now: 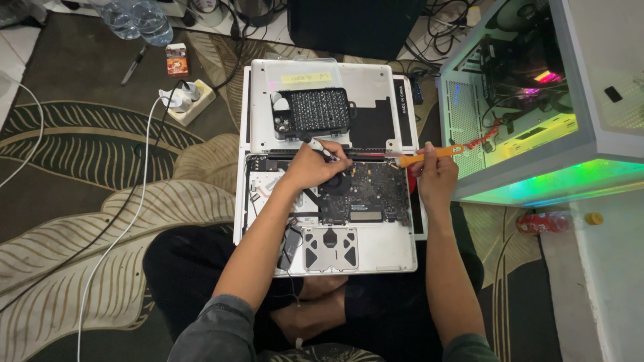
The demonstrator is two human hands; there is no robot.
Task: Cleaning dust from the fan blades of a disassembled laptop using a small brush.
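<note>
Laptop [376, 251] lies open-bottomed on my lap, cover off, board [365, 194] still in. My left hand [310, 167] pinches a screwdriver [323, 150] there; my right hand [435, 175] grips an orange tool [429, 155].

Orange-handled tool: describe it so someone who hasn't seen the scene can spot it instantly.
Find the opened laptop lying on the patterned rug, its circuit board exposed. At its upper right corner, the right hand grips the orange-handled tool, which lies nearly level, pointing left toward the hinge. It is the only bright orange item; the screwdriver in the left hand is dark with a pale tip.
</note>
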